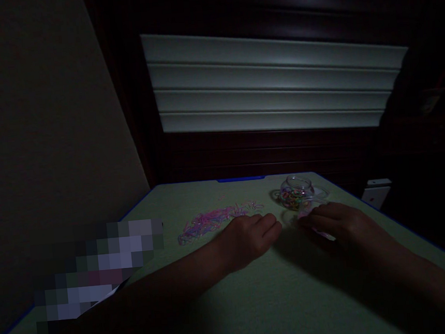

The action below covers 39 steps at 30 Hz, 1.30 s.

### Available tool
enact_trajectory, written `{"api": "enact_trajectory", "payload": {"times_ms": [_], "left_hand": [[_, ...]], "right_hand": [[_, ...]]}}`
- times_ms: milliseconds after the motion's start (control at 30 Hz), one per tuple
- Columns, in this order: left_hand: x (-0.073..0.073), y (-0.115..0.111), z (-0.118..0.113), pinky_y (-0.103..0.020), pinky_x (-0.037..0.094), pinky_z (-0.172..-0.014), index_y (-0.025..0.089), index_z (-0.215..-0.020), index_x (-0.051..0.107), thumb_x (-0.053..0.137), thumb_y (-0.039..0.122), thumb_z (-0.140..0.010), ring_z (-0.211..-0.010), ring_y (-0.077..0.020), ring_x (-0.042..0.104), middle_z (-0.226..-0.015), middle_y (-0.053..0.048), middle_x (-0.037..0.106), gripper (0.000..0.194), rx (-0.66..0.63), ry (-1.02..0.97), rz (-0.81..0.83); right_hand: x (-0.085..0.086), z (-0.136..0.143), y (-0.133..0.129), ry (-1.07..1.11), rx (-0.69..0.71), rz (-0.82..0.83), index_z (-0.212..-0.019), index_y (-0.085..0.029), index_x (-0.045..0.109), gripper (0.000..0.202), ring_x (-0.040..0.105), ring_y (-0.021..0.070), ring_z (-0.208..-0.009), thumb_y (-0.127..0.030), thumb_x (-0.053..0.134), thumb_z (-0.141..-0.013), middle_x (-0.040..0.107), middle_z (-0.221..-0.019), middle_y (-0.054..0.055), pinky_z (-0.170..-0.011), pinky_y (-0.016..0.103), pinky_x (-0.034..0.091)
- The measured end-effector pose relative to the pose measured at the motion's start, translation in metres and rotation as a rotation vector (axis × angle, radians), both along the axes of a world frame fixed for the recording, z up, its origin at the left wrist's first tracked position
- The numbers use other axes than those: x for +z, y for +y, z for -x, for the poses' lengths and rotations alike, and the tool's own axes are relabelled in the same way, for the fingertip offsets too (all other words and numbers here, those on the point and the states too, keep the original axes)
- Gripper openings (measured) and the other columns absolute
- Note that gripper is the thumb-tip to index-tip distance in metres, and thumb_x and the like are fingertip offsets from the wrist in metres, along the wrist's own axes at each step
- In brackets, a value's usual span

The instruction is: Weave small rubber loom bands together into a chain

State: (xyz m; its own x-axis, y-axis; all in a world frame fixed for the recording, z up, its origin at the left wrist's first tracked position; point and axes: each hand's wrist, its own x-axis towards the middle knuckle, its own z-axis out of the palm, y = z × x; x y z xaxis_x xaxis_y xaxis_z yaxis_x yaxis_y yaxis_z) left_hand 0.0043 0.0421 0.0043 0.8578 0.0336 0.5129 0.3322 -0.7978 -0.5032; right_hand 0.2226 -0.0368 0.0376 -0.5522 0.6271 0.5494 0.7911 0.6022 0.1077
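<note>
My left hand [257, 236] is closed just above the table, its fingers curled together. Whatever may be in the fingertips is hidden. Beside it lies a loose pile of thin pink and purple rubber bands [207, 223]. My right hand [338, 223] is closed over a see-through container [306, 206] with something pink in it; the fingers cover much of it, and its exact shape is too dark to tell. Right behind that container stands a round clear jar [295, 193], upright and without a lid on top, partly filled with multicoloured bands.
The light green table [235, 311] has a blue edge. A clear ring-like piece [321, 192] lies near the jar. At the left edge is a pixelated flat item [124, 253]. A wall and a dark panel with pale slats [269, 79] stand behind; a white box [376, 195] is to the right.
</note>
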Motion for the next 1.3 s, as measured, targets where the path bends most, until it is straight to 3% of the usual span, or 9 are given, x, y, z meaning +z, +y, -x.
{"api": "enact_trajectory", "payload": {"times_ms": [333, 867, 1167, 1300], "left_hand": [[0.0013, -0.0021, -0.0010, -0.023, 0.048, -0.055, 0.012, -0.099, 0.052, 0.039, 0.011, -0.088, -0.069, -0.0124, 0.056, -0.085, -0.005, 0.059, 0.017, -0.041, -0.006, -0.039], [0.0051, -0.0064, -0.0015, -0.024, 0.043, -0.050, 0.011, -0.099, 0.054, 0.043, 0.012, -0.087, -0.063, -0.0117, 0.053, -0.084, -0.005, 0.061, 0.016, -0.109, 0.007, -0.120], [0.0049, -0.0061, -0.0012, -0.025, 0.042, -0.048, 0.012, -0.099, 0.053, 0.040, 0.012, -0.088, -0.061, -0.0117, 0.051, -0.083, -0.005, 0.061, 0.018, -0.088, 0.023, -0.115], [0.0051, -0.0060, -0.0010, -0.024, 0.041, -0.049, 0.011, -0.100, 0.054, 0.041, 0.012, -0.087, -0.061, -0.0114, 0.051, -0.083, -0.005, 0.060, 0.017, -0.094, 0.024, -0.115]], "right_hand": [[-0.0024, -0.0022, 0.0019, 0.016, 0.013, 0.001, -0.101, -0.020, 0.059, 0.019, 0.056, 0.0159, -0.071, -0.021, 0.047, -0.087, 0.063, -0.082, 0.005, -0.063, 0.028, 0.042], [-0.0012, -0.0010, 0.0035, -0.028, 0.042, 0.025, -0.083, -0.018, 0.062, 0.015, 0.053, 0.0138, -0.065, -0.018, 0.047, -0.086, 0.060, -0.072, 0.005, -0.060, 0.026, 0.038], [-0.0005, 0.0004, 0.0017, -0.021, 0.046, 0.056, -0.091, -0.018, 0.060, 0.015, 0.054, 0.0144, -0.069, -0.018, 0.046, -0.087, 0.060, -0.076, 0.005, -0.063, 0.026, 0.038], [-0.0012, -0.0001, 0.0016, -0.015, 0.042, 0.054, -0.085, -0.018, 0.061, 0.014, 0.052, 0.0135, -0.066, -0.017, 0.047, -0.086, 0.059, -0.072, 0.004, -0.060, 0.026, 0.037]]}}
